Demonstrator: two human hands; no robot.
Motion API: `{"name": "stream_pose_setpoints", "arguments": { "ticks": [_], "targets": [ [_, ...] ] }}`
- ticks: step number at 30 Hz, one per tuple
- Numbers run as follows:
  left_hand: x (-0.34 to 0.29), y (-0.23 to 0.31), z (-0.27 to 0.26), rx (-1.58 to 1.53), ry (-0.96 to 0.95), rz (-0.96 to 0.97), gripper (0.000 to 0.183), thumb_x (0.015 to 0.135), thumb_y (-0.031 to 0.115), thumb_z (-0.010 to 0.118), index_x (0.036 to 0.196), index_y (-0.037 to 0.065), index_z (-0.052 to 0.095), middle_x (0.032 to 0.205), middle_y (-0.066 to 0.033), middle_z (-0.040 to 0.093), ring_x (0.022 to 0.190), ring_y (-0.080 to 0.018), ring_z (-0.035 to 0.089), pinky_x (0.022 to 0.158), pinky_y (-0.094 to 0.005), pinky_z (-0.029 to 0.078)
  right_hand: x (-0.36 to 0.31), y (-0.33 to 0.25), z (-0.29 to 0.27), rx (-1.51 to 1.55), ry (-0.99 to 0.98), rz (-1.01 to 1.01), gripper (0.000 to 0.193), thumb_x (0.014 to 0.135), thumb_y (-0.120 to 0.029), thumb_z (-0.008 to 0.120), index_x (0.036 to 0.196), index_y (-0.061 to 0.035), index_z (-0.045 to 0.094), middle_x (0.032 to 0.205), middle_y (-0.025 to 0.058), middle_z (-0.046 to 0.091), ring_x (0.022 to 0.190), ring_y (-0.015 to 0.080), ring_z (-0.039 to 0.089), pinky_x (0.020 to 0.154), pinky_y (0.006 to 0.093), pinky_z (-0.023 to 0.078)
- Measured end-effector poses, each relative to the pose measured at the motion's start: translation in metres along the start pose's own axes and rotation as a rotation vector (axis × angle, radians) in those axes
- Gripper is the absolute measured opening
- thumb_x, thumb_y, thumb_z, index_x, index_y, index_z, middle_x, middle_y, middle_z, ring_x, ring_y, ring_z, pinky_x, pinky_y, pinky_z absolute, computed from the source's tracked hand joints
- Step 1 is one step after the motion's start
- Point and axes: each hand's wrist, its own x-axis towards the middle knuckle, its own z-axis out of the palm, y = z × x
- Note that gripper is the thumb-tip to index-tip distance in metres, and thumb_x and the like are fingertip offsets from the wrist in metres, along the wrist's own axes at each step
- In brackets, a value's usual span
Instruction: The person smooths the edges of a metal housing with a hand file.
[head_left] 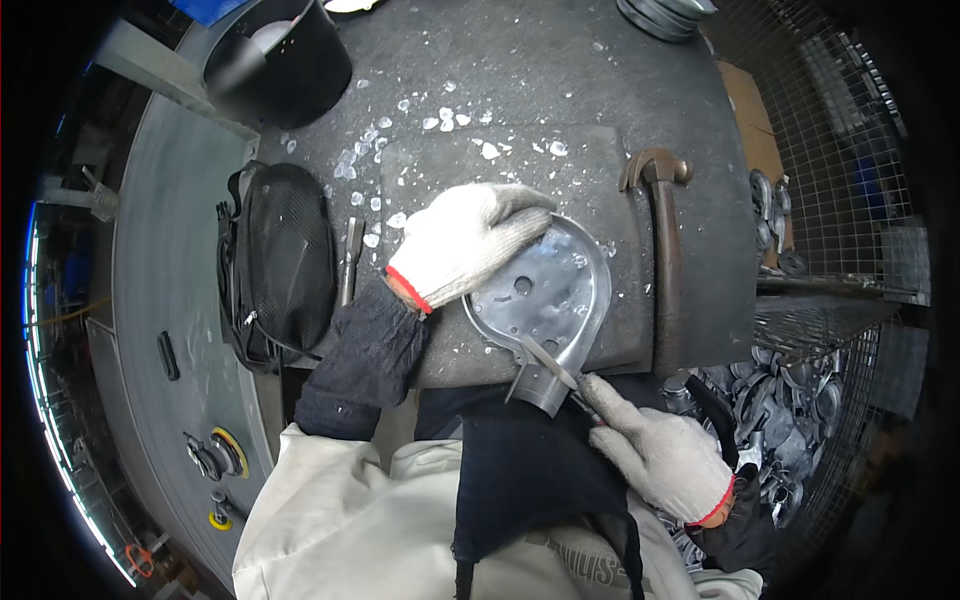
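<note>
A grey metal casting (540,285), round like a shallow housing with a short spout, lies on the dark mat with its spout toward me. My left hand (470,240), in a white knit glove with a red cuff, rests closed over the casting's upper left rim and grips it. In a matching glove, my right hand (660,450) is closed around a slim hand tool. Its flat, pale blade (548,362) lies across the casting's neck, near the spout; whether it is a file or a scraper cannot be made out.
A claw hammer (665,260) lies right of the mat (625,200). To the left are a chisel-like tool (352,260) and a black mesh bag (285,260). Clear chips (440,120) litter the bench below a black bucket (280,70). Metal castings (790,410) fill a wire cage at right.
</note>
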Motion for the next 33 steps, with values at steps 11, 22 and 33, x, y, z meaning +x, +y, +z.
{"name": "stream_pose_setpoints", "arguments": {
  "ticks": [11, 22, 33],
  "targets": [
    [0.021, 0.007, -0.041, 0.05, -0.057, -0.059, 0.042, 0.106, 0.025, 0.066, 0.134, -0.005, 0.072, 0.114, -0.0148, 0.08, 0.106, -0.0182, 0.073, 0.097, -0.0331, 0.057, -0.006, 0.034, 0.031, 0.321, 0.172, -0.138, 0.063, 0.111, -0.05, 0.054, 0.168, -0.0269, 0.04, 0.111, 0.0239, 0.078, 0.098, 0.0449, 0.077, 0.086, 0.0516, 0.062],
    [0.213, 0.166, 0.033, -0.457, -0.188, 0.363, 0.069, 0.106, 0.04, 0.067, 0.161, 0.001, 0.05, 0.152, -0.0202, 0.063, 0.138, -0.0281, 0.062, 0.111, -0.0389, 0.055, -0.026, 0.046, 0.056, 0.808, 0.369, -0.137, 0.062, 0.111, -0.036, 0.064, 0.166, -0.0145, 0.046, 0.122, 0.0166, 0.08, 0.114, 0.0292, 0.077, 0.105, 0.0356, 0.057],
    [0.447, 0.096, 0.025, 1.152, 0.345, 0.344, 0.063, 0.095, 0.045, 0.076, 0.149, 0.017, 0.061, 0.153, -0.017, 0.062, 0.141, -0.0438, 0.057, 0.113, -0.0701, 0.044, -0.033, 0.066, 0.062, 0.933, 0.392, -0.253, 0.063, 0.115, -0.038, 0.054, 0.168, -0.0068, 0.041, 0.149, 0.0165, 0.069, 0.132, 0.0279, 0.069, 0.112, 0.0369, 0.051]
  ]
}}
